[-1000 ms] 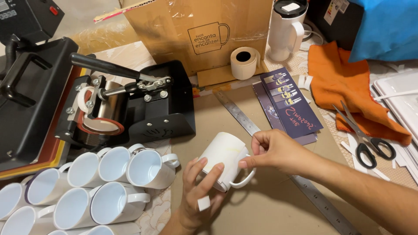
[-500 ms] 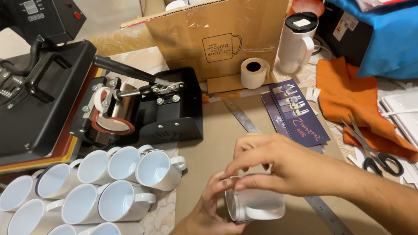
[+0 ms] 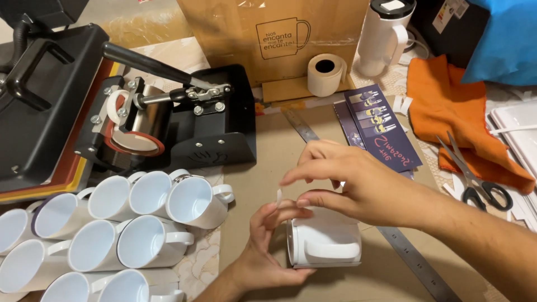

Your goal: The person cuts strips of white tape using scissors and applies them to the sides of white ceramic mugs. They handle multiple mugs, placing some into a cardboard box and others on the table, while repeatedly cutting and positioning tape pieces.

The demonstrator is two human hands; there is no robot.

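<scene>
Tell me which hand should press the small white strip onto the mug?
Right, probably. The right hand pinches the small white strip just above the white mug, while the left hand is busy steadying that mug on its side.

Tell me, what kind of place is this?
Probably a small workshop for printing mugs: a black mug press, rows of blank white mugs, and the left hand steadying one white mug.
</scene>
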